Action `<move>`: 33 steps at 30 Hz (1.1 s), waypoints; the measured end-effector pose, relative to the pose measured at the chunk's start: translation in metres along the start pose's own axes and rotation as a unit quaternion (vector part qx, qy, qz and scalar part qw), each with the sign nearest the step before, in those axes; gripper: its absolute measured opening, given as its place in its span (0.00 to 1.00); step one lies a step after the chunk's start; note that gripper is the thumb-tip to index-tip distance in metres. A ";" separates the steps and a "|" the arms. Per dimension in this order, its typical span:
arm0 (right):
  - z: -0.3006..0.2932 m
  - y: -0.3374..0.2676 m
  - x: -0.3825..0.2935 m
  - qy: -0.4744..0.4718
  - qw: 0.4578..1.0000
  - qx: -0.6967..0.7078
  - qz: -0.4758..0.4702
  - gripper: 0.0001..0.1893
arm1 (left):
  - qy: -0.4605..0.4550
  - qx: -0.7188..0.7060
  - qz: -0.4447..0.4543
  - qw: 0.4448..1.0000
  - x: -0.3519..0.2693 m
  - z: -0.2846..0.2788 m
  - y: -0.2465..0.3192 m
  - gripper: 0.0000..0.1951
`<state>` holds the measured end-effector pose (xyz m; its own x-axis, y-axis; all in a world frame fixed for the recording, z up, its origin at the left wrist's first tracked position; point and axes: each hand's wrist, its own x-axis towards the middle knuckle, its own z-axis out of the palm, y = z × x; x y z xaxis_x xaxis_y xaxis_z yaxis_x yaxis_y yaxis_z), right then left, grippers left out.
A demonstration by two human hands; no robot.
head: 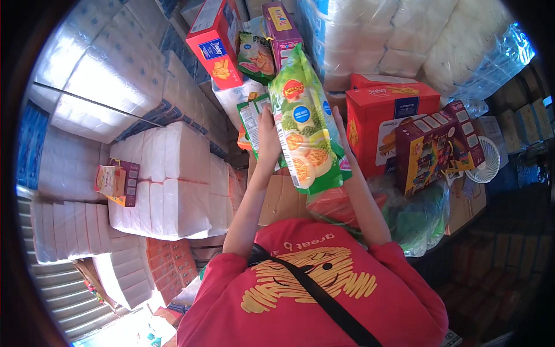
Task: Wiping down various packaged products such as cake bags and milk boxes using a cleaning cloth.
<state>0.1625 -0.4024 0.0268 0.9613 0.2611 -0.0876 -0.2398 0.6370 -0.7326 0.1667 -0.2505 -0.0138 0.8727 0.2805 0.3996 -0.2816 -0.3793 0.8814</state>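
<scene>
Between my two hands is a green plastic snack bag [305, 126], printed with pale round cakes and a green spiky fruit. It is tilted in front of my chest. My left hand [269, 132] grips its left edge, the fingers partly hidden behind it. My right hand [342, 134] lies along the right side, thumb side up. A smaller green packet [250, 123] with a white printed panel shows behind my left hand; whether that hand also holds it is unclear. Beyond the bag, another green snack packet [256, 56] leans between a red biscuit box [217, 47] and a purple carton [279, 28].
On the right stand a red biscuit box [368, 130], a purple printed carton [427, 147] and a white plastic basket [486, 160]. Clear plastic wrap [416, 212] lies nearer me. Wrapped paper packs [182, 182] are stacked at left. A brown cardboard box [284, 199] sits below the bag.
</scene>
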 end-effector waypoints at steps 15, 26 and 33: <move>0.018 0.003 -0.005 -0.004 0.976 -0.152 -0.155 0.29 | -0.148 -0.149 -0.025 0.977 -0.008 -0.055 0.131 0.47; 0.000 -0.046 -0.009 0.141 0.975 -0.035 -0.171 0.36 | -0.204 -0.562 -0.254 0.760 -0.010 -0.080 0.081 0.37; 0.049 -0.104 -0.026 0.017 0.873 -0.277 -0.402 0.38 | -0.208 -0.567 -0.277 0.747 -0.008 -0.072 0.071 0.37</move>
<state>0.1561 -0.4394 0.1385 0.7943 -0.1353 0.5922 0.6073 0.1535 -0.7795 0.1108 -0.2158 0.0633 0.9626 -0.2708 -0.0097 0.2175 0.7508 0.6237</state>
